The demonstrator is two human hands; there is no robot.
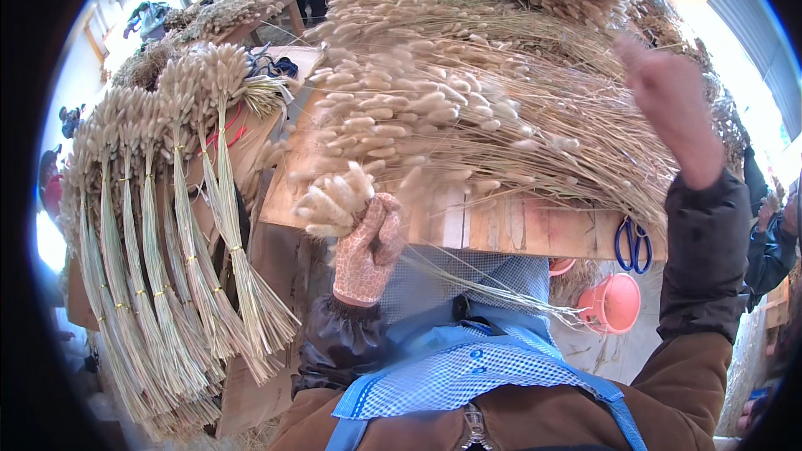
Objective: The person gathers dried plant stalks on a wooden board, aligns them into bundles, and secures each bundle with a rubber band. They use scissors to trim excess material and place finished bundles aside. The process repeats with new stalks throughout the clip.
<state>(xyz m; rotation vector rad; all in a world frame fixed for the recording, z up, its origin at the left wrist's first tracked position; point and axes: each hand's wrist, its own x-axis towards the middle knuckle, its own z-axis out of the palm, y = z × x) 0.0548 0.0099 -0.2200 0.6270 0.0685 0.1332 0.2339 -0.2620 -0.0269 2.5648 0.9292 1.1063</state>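
One small bunch of dried grass, with pale fluffy heads, sits in the left hand, which wears a patterned glove and is closed around the stems just below the heads; the thin stalks trail down to the right across the blue checked apron. The bunch is held at the near edge of the wooden table, in front of the person's chest. The right hand is raised over the big loose heap of the same grass on the table; it is blurred, so whether its fingers are spread or curled cannot be told. The heap hides most of the tabletop. Blue-handled scissors lie at the table's near edge, partly under the stalks. Below them an orange bucket shows only in part. Tied bundles of grass hang in rows at the left, their lower ends lost in the dark rim.
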